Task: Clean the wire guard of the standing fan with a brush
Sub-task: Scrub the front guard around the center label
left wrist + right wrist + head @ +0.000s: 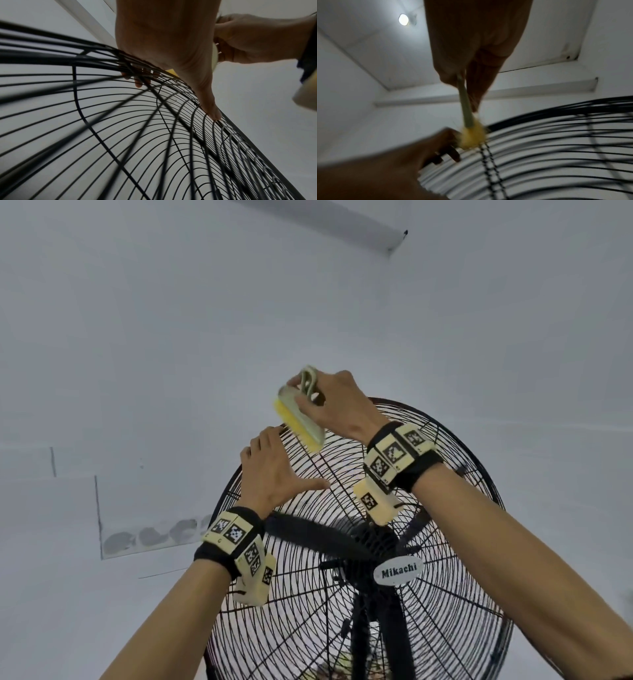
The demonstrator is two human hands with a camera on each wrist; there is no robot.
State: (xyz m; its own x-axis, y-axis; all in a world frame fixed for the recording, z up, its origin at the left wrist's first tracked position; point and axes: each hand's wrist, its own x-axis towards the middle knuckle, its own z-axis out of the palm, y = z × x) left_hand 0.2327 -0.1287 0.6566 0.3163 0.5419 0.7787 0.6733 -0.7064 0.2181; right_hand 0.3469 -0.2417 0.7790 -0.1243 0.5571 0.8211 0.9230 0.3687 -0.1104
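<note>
The standing fan's black wire guard fills the lower middle of the head view, with a "Mikachi" badge at its centre. My left hand grips the guard's top rim: its fingers curl over and through the wires, and the thumb lies along the front. My right hand holds a pale green brush by its handle. The yellow bristles touch the top wires right beside the left fingers.
Behind the guard sit a black blade, the motor and the upright pole. A white wall stands behind the fan, with a trunking strip high up. A round ceiling lamp glows overhead.
</note>
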